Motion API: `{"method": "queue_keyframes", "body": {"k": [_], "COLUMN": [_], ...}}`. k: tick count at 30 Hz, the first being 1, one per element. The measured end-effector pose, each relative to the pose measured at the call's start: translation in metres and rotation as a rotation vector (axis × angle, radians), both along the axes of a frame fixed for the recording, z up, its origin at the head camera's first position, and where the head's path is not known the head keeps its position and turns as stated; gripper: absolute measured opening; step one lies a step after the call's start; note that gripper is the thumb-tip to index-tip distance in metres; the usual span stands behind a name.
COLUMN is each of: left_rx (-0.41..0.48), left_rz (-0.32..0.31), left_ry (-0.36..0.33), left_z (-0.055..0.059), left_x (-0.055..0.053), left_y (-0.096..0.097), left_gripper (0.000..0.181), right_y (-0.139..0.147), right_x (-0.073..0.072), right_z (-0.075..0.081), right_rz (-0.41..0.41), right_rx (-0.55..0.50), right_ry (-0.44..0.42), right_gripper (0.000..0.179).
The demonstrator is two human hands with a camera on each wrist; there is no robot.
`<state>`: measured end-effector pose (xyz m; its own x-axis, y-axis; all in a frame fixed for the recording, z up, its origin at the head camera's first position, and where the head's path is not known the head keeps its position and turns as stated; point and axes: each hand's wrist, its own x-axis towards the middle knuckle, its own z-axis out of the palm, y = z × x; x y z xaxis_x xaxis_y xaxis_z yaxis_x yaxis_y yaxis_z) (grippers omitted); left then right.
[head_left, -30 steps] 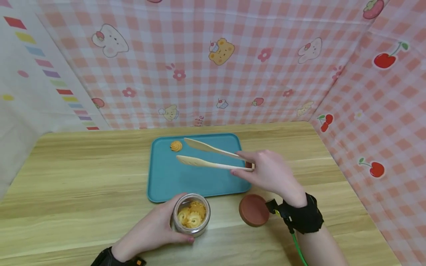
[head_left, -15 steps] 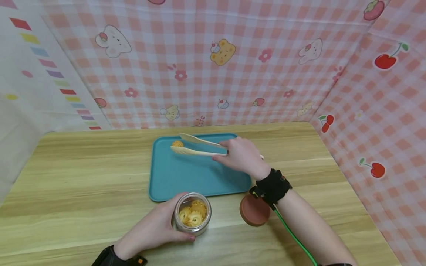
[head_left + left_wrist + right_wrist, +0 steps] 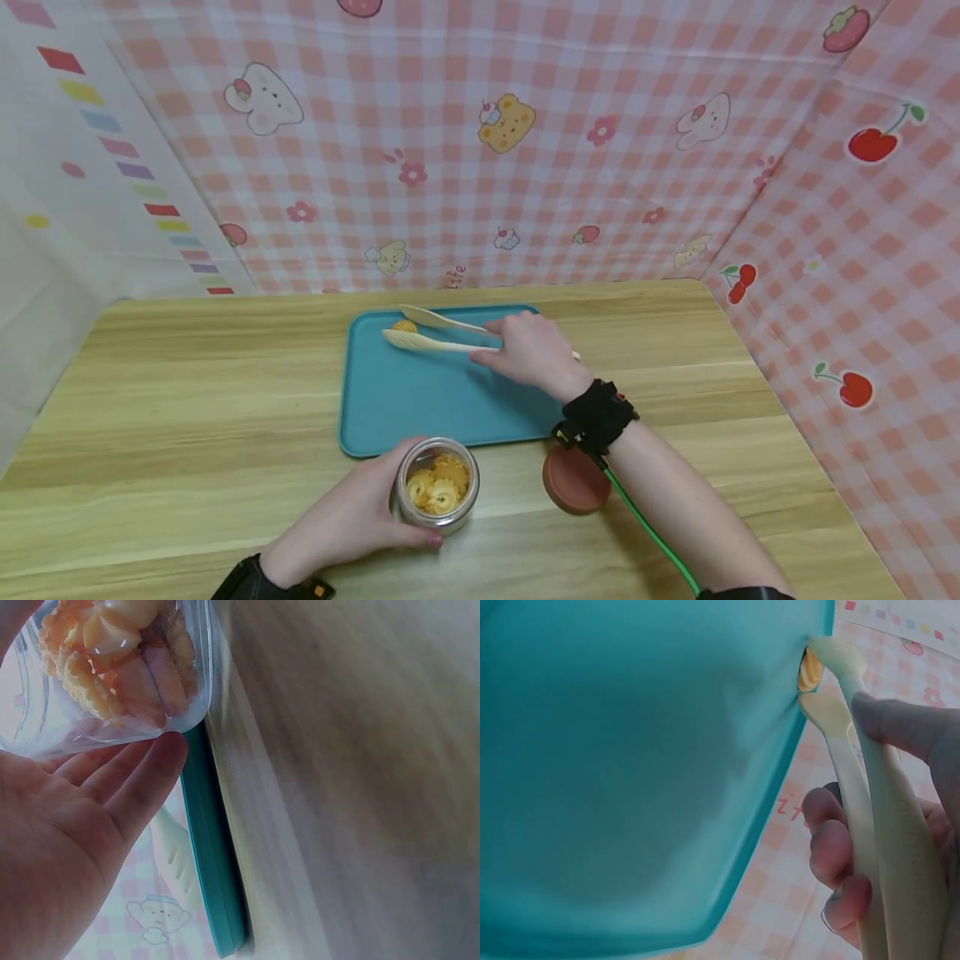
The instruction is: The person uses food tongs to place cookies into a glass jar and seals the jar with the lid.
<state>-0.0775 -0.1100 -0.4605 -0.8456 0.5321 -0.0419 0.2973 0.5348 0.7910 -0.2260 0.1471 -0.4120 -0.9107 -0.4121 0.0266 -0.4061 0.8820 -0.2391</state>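
In the head view my right hand point(image 3: 531, 352) grips cream-coloured tongs point(image 3: 438, 343) above a blue tray point(image 3: 420, 408). The tong tips lie on either side of a swirled cookie point(image 3: 406, 327) near the tray's back left corner. Seen from the right wrist, the thumb presses one arm of the tongs point(image 3: 892, 817) and the fingers curl round the other; the cookie point(image 3: 810, 671) sits between the tips. My left hand point(image 3: 352, 512) holds a clear jar point(image 3: 471, 507) with several cookies point(image 3: 442, 492) inside, upright in front of the tray. The left wrist view shows the jar point(image 3: 199, 690) against the fingers.
A round reddish-brown lid point(image 3: 573, 482) lies on the wooden table point(image 3: 187, 417), right of the jar and below my right wrist. Checked cloth point(image 3: 450, 192) stands behind the table and along its right side. A green cable point(image 3: 652, 533) runs along my right forearm.
My right hand has moved left and away from me with the tongs, and their tips now flank the cookie, with a narrower gap between them. The left hand and jar have stayed put.
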Motion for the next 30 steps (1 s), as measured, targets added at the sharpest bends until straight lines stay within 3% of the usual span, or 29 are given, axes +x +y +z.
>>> {"method": "queue_keyframes", "body": {"k": [3,7,14,21,27,30], "left_rx": [0.004,0.008,-0.005,-0.015,-0.001,0.007], "left_rz": [-0.001,-0.007,-0.004,0.013,0.011,0.005], "left_ry": [-0.002,-0.008,-0.002,0.0,0.016,0.022], "left_z": [0.001,0.001,0.002,0.001,0.0,0.0], "left_x": [-0.001,-0.002,-0.001,0.001,0.001,0.001], "left_y": [0.0,0.0,0.0,0.0,0.001,0.001], "left_gripper": [0.09,0.089,0.09,0.091,0.09,0.089], "right_y": [0.001,0.003,0.011,0.042,0.078,0.093], "right_x": [0.0,0.0,0.007,0.037,0.07,0.084], "right_z": [-0.002,-0.003,0.003,0.027,0.048,0.056], "right_rz": [0.021,0.04,0.045,0.067,0.148,0.195], "right_rx": [-0.01,-0.02,-0.04,-0.147,-0.216,-0.221], "right_ry": [0.05,0.097,0.07,-0.048,-0.086,-0.063], "right_gripper": [0.036,0.049,0.033,0.043,0.047,0.046]}}
